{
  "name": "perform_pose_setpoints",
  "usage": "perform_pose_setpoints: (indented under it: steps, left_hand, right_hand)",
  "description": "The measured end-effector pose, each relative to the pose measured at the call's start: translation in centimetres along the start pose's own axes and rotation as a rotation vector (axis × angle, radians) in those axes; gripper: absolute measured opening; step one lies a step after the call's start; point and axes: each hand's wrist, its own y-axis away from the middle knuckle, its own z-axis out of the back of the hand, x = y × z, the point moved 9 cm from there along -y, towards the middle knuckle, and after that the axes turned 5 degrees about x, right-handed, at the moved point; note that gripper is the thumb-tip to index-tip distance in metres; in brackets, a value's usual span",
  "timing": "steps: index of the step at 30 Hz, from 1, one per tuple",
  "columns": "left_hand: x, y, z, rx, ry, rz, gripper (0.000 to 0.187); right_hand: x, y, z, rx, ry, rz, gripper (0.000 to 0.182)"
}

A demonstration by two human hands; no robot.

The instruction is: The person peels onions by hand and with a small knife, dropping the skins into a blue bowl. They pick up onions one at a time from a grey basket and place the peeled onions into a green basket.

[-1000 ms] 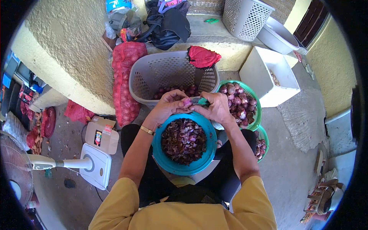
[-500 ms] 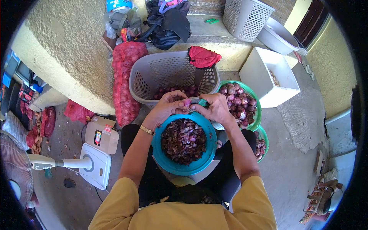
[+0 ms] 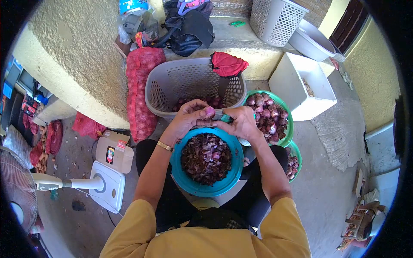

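Note:
A purple onion [image 3: 209,112] is held between the thumb and fingers of my left hand [image 3: 189,118], over the near rim of the grey perforated basket [image 3: 176,66]. Just right of it, my right hand [image 3: 241,122] is closed around a small teal-handled tool [image 3: 226,118]; its blade cannot be made out. Beneath both hands a blue basin [image 3: 176,167] holds a heap of dark onion skins [image 3: 205,165]. Onions lie at the bottom of the grey basket. To the right, a green basket [image 3: 289,129] is full of onions.
A red mesh sack [image 3: 143,92] of onions stands left of the grey basket. A white box [image 3: 318,103] is at the right, and a smaller green basket [image 3: 297,150] sits near my right knee. On the left are a fan [image 3: 19,189] and a cardboard box [image 3: 124,161].
My hands have moved slightly apart. The onion in my left hand now shows more of its purple surface, and the teal tool has shifted a little away from it.

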Motion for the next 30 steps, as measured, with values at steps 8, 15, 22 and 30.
perform_pose_setpoints:
  steps: [8,15,22,30]
  left_hand:
    - [0.3,0.2,-0.6,0.045,0.071,0.031,0.019]
    - [0.3,0.2,-0.5,0.04,0.042,0.031,0.022]
    - [0.5,0.2,-0.5,0.051,0.041,0.051,0.023]
    - [0.7,0.2,-0.4,0.05,-0.021,0.052,0.025]
  right_hand:
    - [-1.6,0.1,0.0,-0.01,0.009,-0.118,0.044]
    - [-1.4,0.1,0.3,-0.037,0.037,-0.093,0.042]
    - [-1.4,0.1,0.0,0.002,0.047,-0.102,0.043]
    - [-1.9,0.3,-0.6,0.004,0.037,-0.097,0.037]
